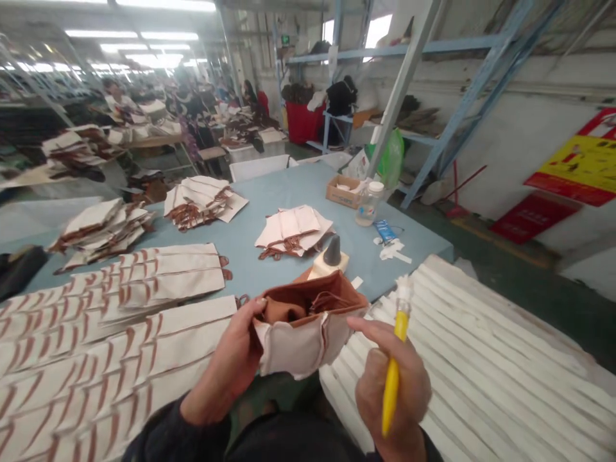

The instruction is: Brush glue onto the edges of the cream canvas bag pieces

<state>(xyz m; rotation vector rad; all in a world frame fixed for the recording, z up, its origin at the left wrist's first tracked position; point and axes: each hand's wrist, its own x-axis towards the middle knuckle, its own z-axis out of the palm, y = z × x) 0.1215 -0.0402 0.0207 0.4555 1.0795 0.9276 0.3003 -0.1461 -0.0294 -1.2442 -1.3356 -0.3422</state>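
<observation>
A small white and brown bag (301,346) is held up in front of me, its opening facing up and its brown lining showing. My left hand (235,353) grips the bag's left end, thumb at the rim. My right hand (394,378) is closed around a yellow-handled brush (395,372) with whitish bristles pointing up. The right index finger points at the bag's right end and appears to touch it. Behind the bag stands a pale bottle with a dark cone-shaped cap (332,253), its lower part hidden.
Overlapping rows of white pieces with brown trim (158,276) cover the left side. White padded strips (481,346) lie at right. On the blue-green table (260,192) are stacked bag pieces (293,228), a clear jar (369,204) and a cardboard box (342,191). Metal shelving (462,109) stands behind.
</observation>
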